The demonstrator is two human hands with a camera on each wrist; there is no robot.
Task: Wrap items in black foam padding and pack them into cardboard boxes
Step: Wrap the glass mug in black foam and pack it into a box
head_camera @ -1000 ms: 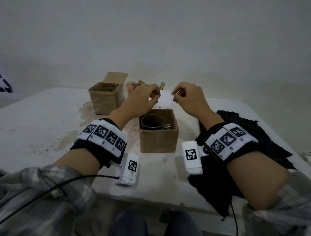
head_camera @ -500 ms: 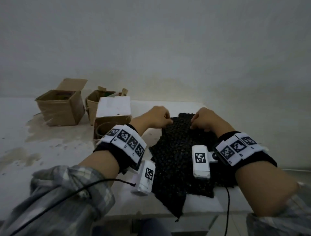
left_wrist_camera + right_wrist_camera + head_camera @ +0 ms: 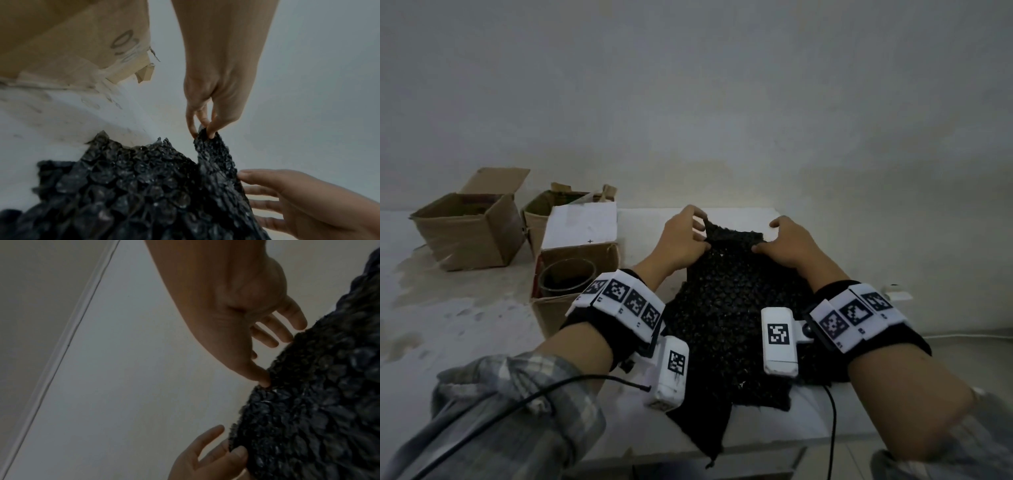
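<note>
A black foam padding sheet (image 3: 726, 308) lies on the white table (image 3: 465, 325), and its near end hangs over the front edge. My left hand (image 3: 703, 228) pinches the sheet's far left corner between thumb and fingertips and holds it lifted. The left wrist view shows this pinch (image 3: 202, 133) on the foam (image 3: 133, 186). My right hand (image 3: 767, 238) rests at the far right edge, its thumb touching the foam (image 3: 318, 402) and its fingers (image 3: 287, 331) straight and spread. Left of the sheet stands an open cardboard box (image 3: 575, 308) with a glass cup (image 3: 566, 277) inside.
The near box's white flap (image 3: 580, 226) stands up. Two more open cardboard boxes (image 3: 465, 233) (image 3: 541, 205) sit further left and behind it. The table's right edge runs close beside my right wrist. A wall lies behind the table.
Both hands left the box flap and moved right to the foam sheet as my head turned. Since half a second ago my left hand has lifted the sheet's far corner.
</note>
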